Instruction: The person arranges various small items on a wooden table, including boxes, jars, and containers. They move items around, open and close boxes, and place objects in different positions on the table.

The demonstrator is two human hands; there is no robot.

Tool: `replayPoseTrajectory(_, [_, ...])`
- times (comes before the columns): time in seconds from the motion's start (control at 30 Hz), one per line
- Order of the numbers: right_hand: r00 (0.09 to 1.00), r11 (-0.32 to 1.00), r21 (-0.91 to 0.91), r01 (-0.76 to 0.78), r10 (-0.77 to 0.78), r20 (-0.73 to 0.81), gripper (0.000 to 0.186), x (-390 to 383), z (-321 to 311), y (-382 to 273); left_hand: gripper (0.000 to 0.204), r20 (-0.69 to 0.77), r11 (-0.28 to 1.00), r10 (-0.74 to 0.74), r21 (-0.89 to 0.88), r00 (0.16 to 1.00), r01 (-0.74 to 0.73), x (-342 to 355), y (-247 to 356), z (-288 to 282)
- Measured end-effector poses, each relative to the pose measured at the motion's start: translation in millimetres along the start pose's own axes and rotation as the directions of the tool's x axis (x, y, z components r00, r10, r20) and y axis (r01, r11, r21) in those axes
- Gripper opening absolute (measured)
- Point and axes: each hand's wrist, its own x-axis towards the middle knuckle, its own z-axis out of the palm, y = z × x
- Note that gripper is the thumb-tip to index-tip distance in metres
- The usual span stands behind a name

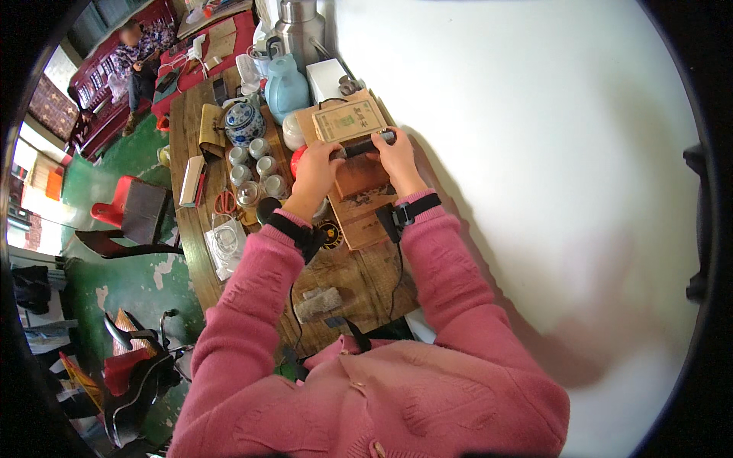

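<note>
A short dark cylinder [356, 146], flashlight-like in shape with a greyish right end, is held level between my two hands. My left hand [314, 172] is closed round its left end, and my right hand [400, 162] grips the right end. Just beyond it lies a tan printed box [350, 119]. Below the cylinder is a reddish-brown wooden box [360, 179], partly covered by my hands. A round red thing [296, 160] shows beside my left hand, mostly hidden.
Left of my hands stand a blue-and-white teapot [244, 124], several small cups [259, 147] and red-handled scissors [224, 202]. A blue jug [287, 85] and steel flask [299, 34] stand farther back. A white wall [550, 168] borders the right. Someone sits far left.
</note>
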Motion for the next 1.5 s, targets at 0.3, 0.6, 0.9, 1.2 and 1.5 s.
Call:
replayPoseTrajectory(0.3, [0.995,0.999,-0.039,0.005,-0.002,0.096,0.040,5.1,1.4,-3.8,0.026,-0.088,1.000,0.009,0.019,0.996,-0.007,8.4,-13.7,4.9])
replayPoseTrajectory(0.6, [0.979,0.999,0.031,0.028,-0.034,0.203,0.037,12.7,-9.1,7.8,0.027,-0.128,1.000,-0.024,-0.002,0.991,0.024,0.0,-15.9,-6.3])
replayPoseTrajectory(0.9, [0.969,0.856,-0.456,0.245,-0.226,0.097,0.050,-1.9,-16.2,18.9,0.027,-0.126,1.000,-0.004,0.026,0.992,0.008,0.3,-15.2,11.6])
replayPoseTrajectory(1.2, [0.904,0.667,-0.626,0.405,-0.396,0.163,0.044,-24.0,-14.5,29.6,0.027,-0.111,0.996,-0.043,0.075,0.993,0.052,-1.9,1.7,7.2])
replayPoseTrajectory(1.5, [0.927,0.703,-0.605,0.375,-0.292,0.236,0.042,-24.7,-20.9,18.8,0.027,-0.145,0.995,0.022,0.099,0.989,-0.008,-18.2,3.5,4.7])
